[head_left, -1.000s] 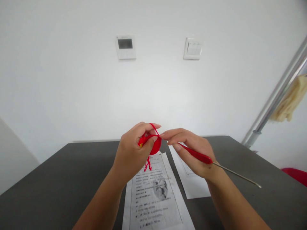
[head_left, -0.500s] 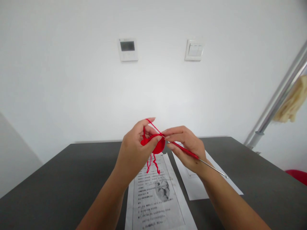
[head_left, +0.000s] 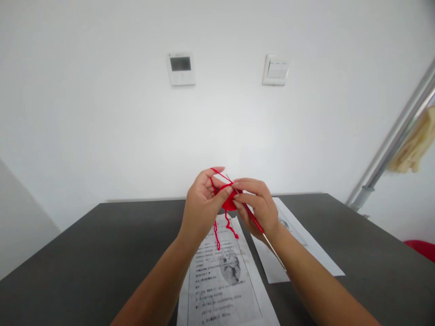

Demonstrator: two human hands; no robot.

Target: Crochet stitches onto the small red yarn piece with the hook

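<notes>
Between thumb and fingers my left hand (head_left: pixel 204 203) pinches a small red crochet piece (head_left: pixel 229 203). A strand of red yarn (head_left: pixel 219 173) runs over its raised index finger down to the piece. My right hand (head_left: pixel 260 206) is closed on a crochet hook (head_left: pixel 254 220) with a red grip and metal ends. The hook's far tip pokes up past the top edge of the piece, beside the strand; its other end slants down over my right wrist. Loose red yarn tails (head_left: pixel 231 226) dangle below the piece, above a printed sheet. My fingers hide part of the crochet piece.
A printed sheet (head_left: pixel 224 290) and a second white sheet (head_left: pixel 272 267) lie on the dark table (head_left: pixel 84 262). Behind is a white wall with a control panel (head_left: pixel 181 69) and a switch (head_left: pixel 275 70). At right are a metal pole (head_left: pixel 390 154), yellowish cloth (head_left: pixel 413 145) and something red (head_left: pixel 421 249).
Left hand and crochet piece have shifted slightly right, while the right hand moved a little left. The hook has turned steeper, its tip now showing above the piece.
</notes>
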